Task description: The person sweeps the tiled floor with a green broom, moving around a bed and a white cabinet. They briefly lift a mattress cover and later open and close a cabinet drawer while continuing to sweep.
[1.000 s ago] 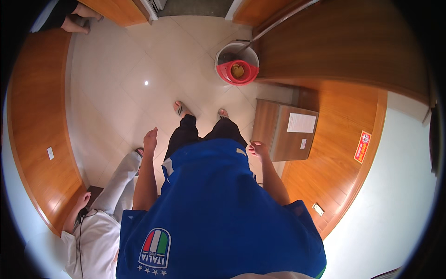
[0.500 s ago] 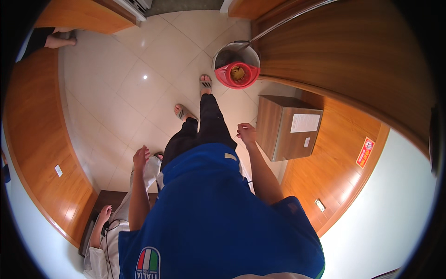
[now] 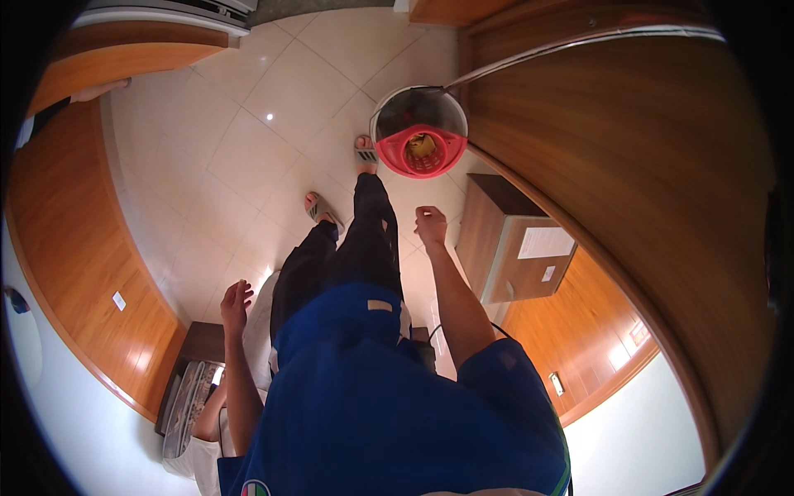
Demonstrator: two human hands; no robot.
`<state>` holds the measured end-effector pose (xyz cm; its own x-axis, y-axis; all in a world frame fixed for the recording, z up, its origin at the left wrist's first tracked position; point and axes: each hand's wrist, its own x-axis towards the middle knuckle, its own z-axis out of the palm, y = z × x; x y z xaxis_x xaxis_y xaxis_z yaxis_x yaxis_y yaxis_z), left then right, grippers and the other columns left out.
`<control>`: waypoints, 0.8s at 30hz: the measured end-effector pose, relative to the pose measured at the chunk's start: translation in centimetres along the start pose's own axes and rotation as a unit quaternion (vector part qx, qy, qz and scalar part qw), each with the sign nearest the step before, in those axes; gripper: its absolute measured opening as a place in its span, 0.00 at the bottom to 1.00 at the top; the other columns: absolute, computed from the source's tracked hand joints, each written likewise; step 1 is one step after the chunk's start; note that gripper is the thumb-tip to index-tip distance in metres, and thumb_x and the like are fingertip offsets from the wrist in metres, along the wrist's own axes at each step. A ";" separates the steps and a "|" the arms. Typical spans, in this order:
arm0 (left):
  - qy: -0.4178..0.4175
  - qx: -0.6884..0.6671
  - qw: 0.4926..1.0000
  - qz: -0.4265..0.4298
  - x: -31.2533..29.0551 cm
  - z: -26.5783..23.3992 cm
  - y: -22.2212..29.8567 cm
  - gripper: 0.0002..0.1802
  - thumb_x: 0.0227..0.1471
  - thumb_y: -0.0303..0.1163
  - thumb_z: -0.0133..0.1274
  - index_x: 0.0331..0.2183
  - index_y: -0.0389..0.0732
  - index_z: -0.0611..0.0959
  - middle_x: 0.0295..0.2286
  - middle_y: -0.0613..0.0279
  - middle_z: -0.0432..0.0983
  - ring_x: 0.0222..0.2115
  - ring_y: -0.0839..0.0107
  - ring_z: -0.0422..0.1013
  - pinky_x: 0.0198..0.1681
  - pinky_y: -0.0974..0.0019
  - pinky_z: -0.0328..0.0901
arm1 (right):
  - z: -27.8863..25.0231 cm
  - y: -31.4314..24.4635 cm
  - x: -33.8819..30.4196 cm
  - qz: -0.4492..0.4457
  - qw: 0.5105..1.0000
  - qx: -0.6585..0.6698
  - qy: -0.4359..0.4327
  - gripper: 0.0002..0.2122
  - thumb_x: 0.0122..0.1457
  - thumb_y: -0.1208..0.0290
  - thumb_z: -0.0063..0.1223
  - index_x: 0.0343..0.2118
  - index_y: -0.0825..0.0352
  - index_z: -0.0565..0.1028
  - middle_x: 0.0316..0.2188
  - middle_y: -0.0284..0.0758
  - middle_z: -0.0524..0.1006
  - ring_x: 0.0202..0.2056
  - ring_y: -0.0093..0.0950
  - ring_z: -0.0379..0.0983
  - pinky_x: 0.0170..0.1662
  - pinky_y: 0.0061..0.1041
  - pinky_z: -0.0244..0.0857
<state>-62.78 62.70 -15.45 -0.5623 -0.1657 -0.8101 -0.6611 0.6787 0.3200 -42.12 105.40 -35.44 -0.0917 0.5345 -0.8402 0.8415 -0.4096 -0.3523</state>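
My left hand (image 3: 236,302) hangs beside my left thigh, its fingers slightly apart and nothing in them. Out in front of my right hip is my right hand (image 3: 430,227), with the fingers loosely curled together and nothing visible inside. Neither hand touches anything. Ahead of the right hand, on the tiled floor, stands a pale round bucket (image 3: 378,124) with a red wringer basket (image 3: 423,171). Something yellow (image 3: 420,146) lies in the basket. A silver pole (image 3: 529,62) slants from the bucket's rim up to the right, across the wood panel.
A brown cabinet (image 3: 488,244) with papers on its front is on my right. Behind my left arm is a person in a white shirt (image 3: 207,459), partly hidden. Another person's leg (image 3: 101,93) shows at the far left. Wood panelling (image 3: 66,240) lines the left wall.
The bucket and cabinet appear slightly nearer in view. My right hand has moved forward and its fingers have curled more; my left hand has shifted lower. The person in white is more hidden.
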 end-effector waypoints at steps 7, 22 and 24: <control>-0.017 0.075 0.995 -0.060 -2.2 -1.0 -2.7 0.25 0.61 0.48 0.52 0.46 0.35 0.80 0.39 0.56 0.80 0.39 0.69 0.77 0.39 0.67 0.71 | 1.6 -3.8 10.7 -0.127 0.961 -0.167 0.180 0.09 0.55 0.59 0.56 0.32 0.58 0.82 0.29 0.41 0.82 0.34 0.41 0.80 0.40 0.38 0.73; 0.015 0.139 0.972 -0.187 -5.6 -3.6 -4.0 0.26 0.62 0.47 0.50 0.52 0.37 0.76 0.42 0.55 0.78 0.43 0.65 0.76 0.44 0.62 0.71 | 4.6 -5.1 14.8 -0.117 0.949 -0.230 0.180 0.13 0.53 0.55 0.57 0.36 0.58 0.79 0.27 0.39 0.81 0.32 0.38 0.79 0.37 0.38 0.72; 0.003 0.129 0.972 -0.196 -5.5 -3.6 -4.7 0.26 0.62 0.48 0.50 0.51 0.37 0.76 0.42 0.54 0.78 0.43 0.65 0.77 0.44 0.62 0.71 | 2.3 -5.0 9.6 -0.199 0.950 -0.120 0.210 0.12 0.52 0.60 0.61 0.36 0.60 0.80 0.19 0.38 0.77 0.22 0.34 0.77 0.30 0.33 0.70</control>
<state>-58.37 57.91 -10.73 -0.2950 -0.4514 -0.8421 -0.6790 0.7192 -0.1476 -48.41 110.88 -42.68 -0.2506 0.8800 -0.4035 0.8865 0.0411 -0.4610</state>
